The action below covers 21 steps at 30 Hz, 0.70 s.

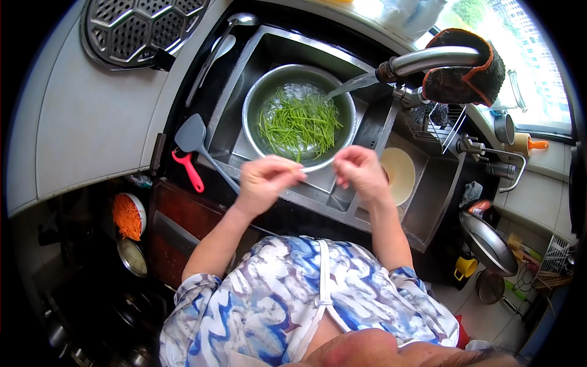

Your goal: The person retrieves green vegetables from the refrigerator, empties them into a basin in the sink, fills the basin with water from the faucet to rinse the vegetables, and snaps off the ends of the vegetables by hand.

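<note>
A steel bowl [251, 116] stands in the sink [342, 202], full of water and several thin green stems [298, 124]. Water from the tap [428, 60] pours into the bowl. My left hand [264, 182] and my right hand [361, 171] hover side by side just over the bowl's near rim, a small gap between them. Both have their fingers curled and pinched together. I see nothing held in either; anything thin in the fingertips is too small to make out.
A grey spatula [194, 139] and a red-handled tool [188, 170] lie left of the sink. A ladle [223, 43] and a perforated metal lid [137, 27] sit further back. A dark cloth [465, 76] hangs over the tap. A bowl of shredded carrot [127, 215] is at the left.
</note>
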### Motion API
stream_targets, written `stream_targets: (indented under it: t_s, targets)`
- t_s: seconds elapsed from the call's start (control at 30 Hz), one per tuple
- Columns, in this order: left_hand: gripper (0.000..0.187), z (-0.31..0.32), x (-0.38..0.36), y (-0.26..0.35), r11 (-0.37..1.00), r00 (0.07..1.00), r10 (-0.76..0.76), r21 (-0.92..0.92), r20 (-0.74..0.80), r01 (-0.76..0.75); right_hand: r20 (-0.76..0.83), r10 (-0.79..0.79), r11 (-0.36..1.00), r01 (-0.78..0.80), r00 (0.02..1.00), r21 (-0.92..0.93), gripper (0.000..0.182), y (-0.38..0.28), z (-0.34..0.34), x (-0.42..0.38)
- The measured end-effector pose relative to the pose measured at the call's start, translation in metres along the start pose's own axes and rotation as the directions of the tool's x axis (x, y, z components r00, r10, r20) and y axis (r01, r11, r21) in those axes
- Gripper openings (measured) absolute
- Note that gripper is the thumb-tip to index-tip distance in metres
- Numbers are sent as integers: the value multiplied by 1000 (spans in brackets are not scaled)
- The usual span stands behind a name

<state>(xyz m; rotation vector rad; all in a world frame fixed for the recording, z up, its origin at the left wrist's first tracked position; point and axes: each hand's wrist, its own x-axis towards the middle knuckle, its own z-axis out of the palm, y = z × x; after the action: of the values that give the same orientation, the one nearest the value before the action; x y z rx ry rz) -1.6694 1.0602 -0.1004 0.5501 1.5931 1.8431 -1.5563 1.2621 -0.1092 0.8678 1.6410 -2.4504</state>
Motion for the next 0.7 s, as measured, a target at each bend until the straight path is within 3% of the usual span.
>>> stream_targets:
  t_s: [0.03, 0.07, 0.1, 0.13, 0.2, 0.3, 0.33, 0.4, 0.5, 0.53, 0.6, 0.7]
  targets:
    - [5, -15, 2, 5, 994, 989, -60, -94, -136, 47, -109, -4, 1000, 3, 994, -4, 9, 0, -14, -1]
    - [7, -31, 6, 5, 970, 956, 4, -232, -294, -75, -179, -62, 998, 56, 982, -36, 7, -1, -32, -3]
    - [6, -53, 8, 9, 904, 896, -65, -407, -439, -134, -268, -85, 996, 92, 960, 14, 6, -1, -48, -7]
    - [6, -73, 9, 14, 880, 856, -87, -442, -510, -174, -292, -118, 986, 147, 949, 81, 5, -1, -66, -11]
    - [7, -78, 11, 18, 879, 852, -68, -435, -520, -196, -297, -220, 942, 282, 929, 183, 6, -9, -76, -18]
    - [14, -59, 19, 17, 922, 877, -115, -379, -467, -81, -352, -366, 867, 453, 862, 207, 7, -20, -78, -16]
    - [15, -53, 20, 9, 939, 897, -98, -339, -430, -60, -351, -367, 866, 454, 861, 208, 7, -20, -75, -15]
    - [15, -30, 20, -1, 981, 933, -75, -192, -351, 7, -130, -302, 934, 320, 944, 156, 7, -19, -59, -12]
    - [12, 2, 18, -8, 982, 967, 169, 116, -191, -149, 77, -190, 953, 164, 979, 256, 7, -3, -21, 2]
    - [14, 5, 18, -11, 921, 946, 289, 313, -146, -233, 129, -154, 948, 110, 980, 298, 7, 1, -10, 6]
    - [16, 8, 18, -7, 754, 895, 445, 533, 13, -383, 173, -131, 942, 68, 976, 329, 10, 1, 8, 11]
    - [22, 10, 17, -4, 608, 838, 536, 645, 97, -464, 163, -136, 973, 100, 977, 210, 11, -6, 27, 9]
